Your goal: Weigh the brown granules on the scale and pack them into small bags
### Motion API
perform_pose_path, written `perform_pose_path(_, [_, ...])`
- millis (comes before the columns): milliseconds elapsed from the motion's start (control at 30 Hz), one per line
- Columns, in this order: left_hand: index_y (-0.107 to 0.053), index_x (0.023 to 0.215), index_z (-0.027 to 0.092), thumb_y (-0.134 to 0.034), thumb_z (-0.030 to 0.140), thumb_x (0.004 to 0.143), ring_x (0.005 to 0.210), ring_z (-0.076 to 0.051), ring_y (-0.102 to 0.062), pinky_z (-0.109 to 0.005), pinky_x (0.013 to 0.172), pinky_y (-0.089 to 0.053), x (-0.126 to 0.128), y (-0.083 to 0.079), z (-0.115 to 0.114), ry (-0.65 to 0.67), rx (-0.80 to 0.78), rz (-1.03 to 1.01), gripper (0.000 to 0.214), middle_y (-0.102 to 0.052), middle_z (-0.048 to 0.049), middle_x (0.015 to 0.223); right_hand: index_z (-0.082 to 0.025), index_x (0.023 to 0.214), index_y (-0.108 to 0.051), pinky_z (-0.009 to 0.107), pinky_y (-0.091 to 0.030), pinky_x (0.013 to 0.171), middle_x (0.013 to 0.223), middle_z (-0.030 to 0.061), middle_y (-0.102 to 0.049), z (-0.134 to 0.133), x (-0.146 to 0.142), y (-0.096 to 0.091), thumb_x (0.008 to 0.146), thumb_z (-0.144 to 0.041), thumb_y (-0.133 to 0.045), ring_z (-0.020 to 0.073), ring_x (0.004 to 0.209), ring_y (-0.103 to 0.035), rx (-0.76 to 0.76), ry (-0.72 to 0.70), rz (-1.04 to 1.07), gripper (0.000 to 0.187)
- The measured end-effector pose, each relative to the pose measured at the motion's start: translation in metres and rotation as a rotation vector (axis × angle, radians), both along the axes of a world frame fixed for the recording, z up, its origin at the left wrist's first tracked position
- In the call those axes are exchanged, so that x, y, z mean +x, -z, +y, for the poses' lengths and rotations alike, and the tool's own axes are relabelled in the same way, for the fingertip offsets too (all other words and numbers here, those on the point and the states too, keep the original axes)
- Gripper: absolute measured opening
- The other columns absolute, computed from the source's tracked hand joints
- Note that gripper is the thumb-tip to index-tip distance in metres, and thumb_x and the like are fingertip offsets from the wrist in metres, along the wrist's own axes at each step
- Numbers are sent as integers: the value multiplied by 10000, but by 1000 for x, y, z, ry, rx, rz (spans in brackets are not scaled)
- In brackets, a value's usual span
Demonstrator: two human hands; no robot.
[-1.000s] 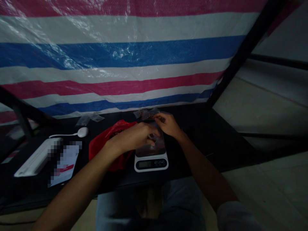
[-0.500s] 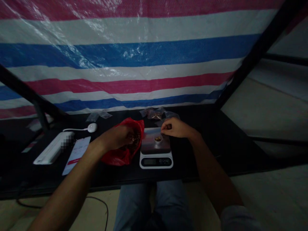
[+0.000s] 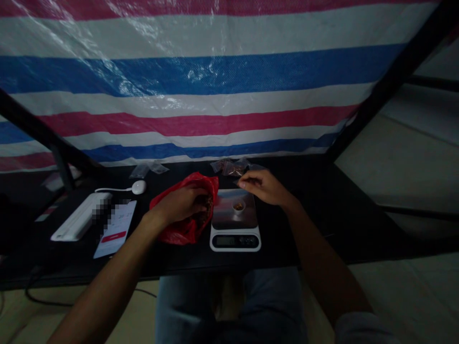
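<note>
My left hand (image 3: 184, 203) reaches into a red plastic bag (image 3: 179, 235) that lies open on the dark table. Its fingers are bent among small brown pieces (image 3: 203, 219), and what they pinch is hidden. Right of the bag is a white kitchen scale (image 3: 234, 241) with a metal plate and a dark display. On that plate stands a small white cup (image 3: 238, 210) holding a few yellowish-brown bits. My right hand (image 3: 261, 185) hovers by the scale's far right corner, thumb and fingers closed together; whatever is between them is too small to make out.
Clear zip bags (image 3: 234, 167), some with brown contents, lie behind the scale. More clear bags (image 3: 147, 168) lie at the back left. A phone (image 3: 116, 231), a long white device (image 3: 81, 220) and a round white piece on a cable (image 3: 139, 187) occupy the left. A striped tarp (image 3: 215, 76) hangs behind.
My left hand has shifted slightly within the red bag, its fingers looking less tightly bunched. My right hand has stayed near the scale's corner. The camera view has shifted slightly.
</note>
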State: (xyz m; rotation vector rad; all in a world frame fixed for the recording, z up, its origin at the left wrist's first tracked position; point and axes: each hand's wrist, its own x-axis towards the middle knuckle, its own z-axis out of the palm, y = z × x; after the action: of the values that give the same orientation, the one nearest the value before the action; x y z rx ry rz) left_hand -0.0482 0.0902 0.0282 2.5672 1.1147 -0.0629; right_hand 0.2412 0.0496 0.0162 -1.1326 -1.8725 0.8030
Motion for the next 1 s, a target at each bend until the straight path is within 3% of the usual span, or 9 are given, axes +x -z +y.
perform_pose_path(67, [-687, 1181, 195, -608, 303, 917, 1052, -250, -691, -337, 912, -520, 4, 0, 1, 10, 35, 9, 296, -716, -116, 1219, -187, 852, -743, 279, -412, 605, 762, 24, -695, 2, -1, 4, 889, -366, -635, 162, 669, -590, -10, 30, -4, 212])
perform_pose_path(200, [-719, 1124, 167, -618, 246, 897, 1165, -282, -647, -383, 1020, -480, 11, 1, 5, 103, 81, -28, 261, -700, -129, 1266, -180, 818, -731, 279, -421, 619, 744, 22, -685, 7, -1, 9, 894, -368, -620, 163, 673, -597, -18, 89, 3, 231])
perform_pose_path(467, [-768, 1022, 162, -510, 97, 887, 981, -237, -718, -330, 914, -518, 7, -3, 9, 122, 26, -38, 298, -778, -111, 1078, -160, 810, -745, 272, -374, 585, 709, 29, -667, 12, 2, 13, 915, -377, -609, 153, 641, -555, 48, 191, -54, 277])
perform_pose_path(667, [-761, 1013, 170, -539, 129, 907, 948, -199, -716, -288, 904, -526, 6, -22, -3, 127, 12, -83, 250, -780, -77, 1056, -155, 821, -749, 266, -379, 580, 715, 30, -673, 14, 3, 17, 916, -394, -614, 147, 638, -552, 72, 208, -33, 291])
perform_pose_path(833, [-767, 1024, 186, -602, 228, 961, 935, -171, -711, -246, 882, -506, 34, -44, -22, 220, 11, -298, 181, -775, -52, 1027, -158, 805, -746, 275, -395, 607, 728, 37, -689, 16, 3, 18, 915, -392, -615, 156, 657, -575, 96, 243, -38, 290])
perform_pose_path(1000, [-782, 1005, 200, -602, 184, 964, 967, -171, -710, -237, 877, -486, 71, -47, -27, 347, -21, -293, 186, -772, -47, 1019, -161, 763, -723, 273, -388, 613, 699, 25, -673, 17, 4, 18, 911, -369, -608, 147, 639, -559, 111, 259, -57, 281])
